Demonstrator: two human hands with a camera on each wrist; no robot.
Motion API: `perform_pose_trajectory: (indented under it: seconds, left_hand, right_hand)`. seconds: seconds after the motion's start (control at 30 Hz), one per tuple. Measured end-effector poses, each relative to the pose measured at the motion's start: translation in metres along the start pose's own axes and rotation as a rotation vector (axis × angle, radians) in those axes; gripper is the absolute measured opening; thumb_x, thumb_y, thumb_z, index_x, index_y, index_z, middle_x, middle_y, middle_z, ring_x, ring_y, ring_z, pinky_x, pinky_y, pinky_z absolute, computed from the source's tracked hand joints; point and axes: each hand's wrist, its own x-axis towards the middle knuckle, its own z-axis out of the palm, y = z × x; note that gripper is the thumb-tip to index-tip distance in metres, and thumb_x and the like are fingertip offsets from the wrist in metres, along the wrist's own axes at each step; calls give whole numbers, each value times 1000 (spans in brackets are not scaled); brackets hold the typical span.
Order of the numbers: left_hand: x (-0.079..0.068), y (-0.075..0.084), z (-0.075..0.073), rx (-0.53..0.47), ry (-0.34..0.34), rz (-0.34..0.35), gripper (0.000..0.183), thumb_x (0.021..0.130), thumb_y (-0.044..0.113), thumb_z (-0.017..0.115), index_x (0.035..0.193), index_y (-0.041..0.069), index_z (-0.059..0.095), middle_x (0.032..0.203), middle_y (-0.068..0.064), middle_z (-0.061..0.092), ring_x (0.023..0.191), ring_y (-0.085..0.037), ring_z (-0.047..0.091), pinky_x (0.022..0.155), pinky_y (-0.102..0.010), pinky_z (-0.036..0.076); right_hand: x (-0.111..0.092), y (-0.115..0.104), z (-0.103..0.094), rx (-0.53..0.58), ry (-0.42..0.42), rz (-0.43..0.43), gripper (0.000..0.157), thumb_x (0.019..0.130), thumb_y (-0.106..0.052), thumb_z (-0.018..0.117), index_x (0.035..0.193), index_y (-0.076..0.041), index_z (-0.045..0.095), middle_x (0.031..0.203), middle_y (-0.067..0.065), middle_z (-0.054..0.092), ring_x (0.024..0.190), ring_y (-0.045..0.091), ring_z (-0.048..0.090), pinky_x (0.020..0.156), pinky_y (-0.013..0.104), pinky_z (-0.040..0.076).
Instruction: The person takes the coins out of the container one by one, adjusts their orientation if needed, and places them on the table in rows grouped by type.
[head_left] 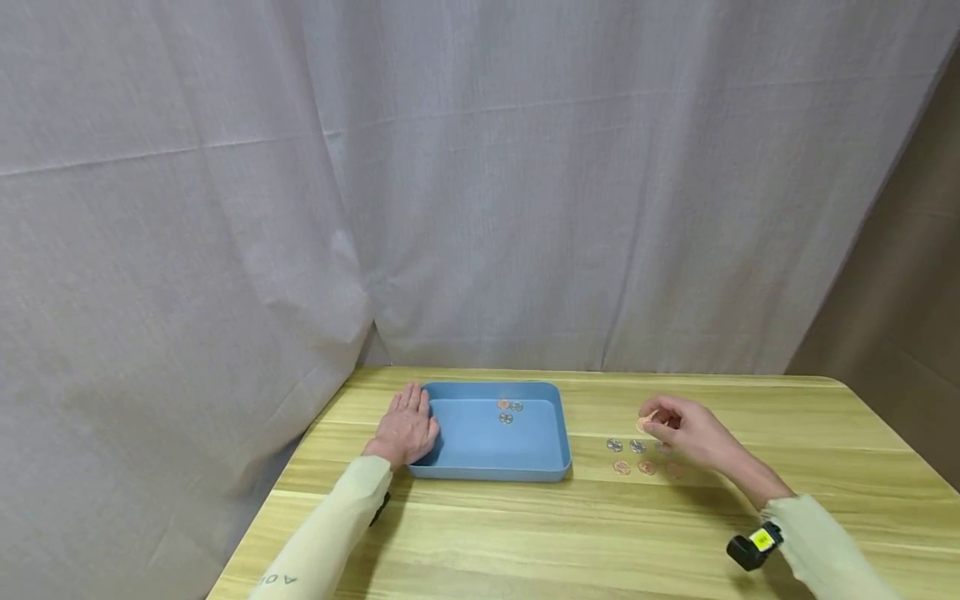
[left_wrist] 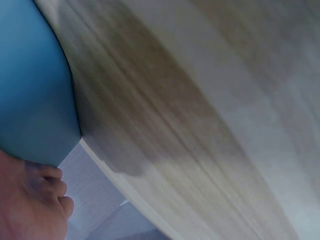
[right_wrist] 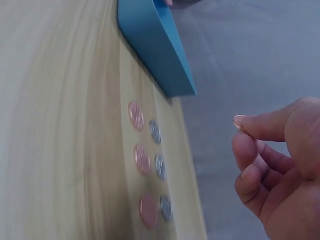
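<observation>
My left hand (head_left: 406, 426) lies with straight fingers over the left wall of a blue tray (head_left: 487, 473). Over the table to the tray's right, my right hand (head_left: 688, 427) pinches a copper-coloured coin (right_wrist: 239, 120) between thumb and index finger. Below that hand are two short rows on the wood: silver coins (head_left: 637, 447) behind, copper-coloured coins (head_left: 646, 468) in front. The hand partly covers the rightmost silver one in the head view. Inside the tray, toward its back, sit a copper-coloured coin (head_left: 504, 404) and two silver coins (head_left: 506, 418).
A wooden table (head_left: 480, 533) carries everything. Grey cloth (head_left: 487, 208) hangs behind its back edge and along the left side. A brown surface (head_left: 900, 333) stands beyond the right edge. A black wrist camera (head_left: 750, 547) sits by the right sleeve.
</observation>
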Motion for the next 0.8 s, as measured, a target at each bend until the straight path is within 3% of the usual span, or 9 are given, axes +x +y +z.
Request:
perform_pose_trajectory:
  seconds: [0.17,0.4,0.8]
  left_hand:
    - [1,-1,1,-2,7,-2,61,104,35,28,152,-3,29,161,-21,24,151,-34,21,123,-46,21]
    - [1,0,1,-13,3,-1,61,103,35,29,152,-3,30,161,-21,24,151,-34,21,123,-47,22]
    - [3,3,1,1,-20,-12,61,104,36,27,153,-1,28,162,-20,22,152,-33,19,124,-46,20]
  right_hand:
    - [-7,14,-7,-28,11,13,10,93,-15,67,101,-9,66,79,11,66,61,14,58,51,24,47]
    - [-20,32,-13,15,-20,78,13,92,-12,66,102,-4,65,79,12,65,61,13,59,53,28,53]
    - [-31,58,-21,32,-82,144,12,90,-14,68,97,-5,62,72,9,58,57,14,55,44,27,46]
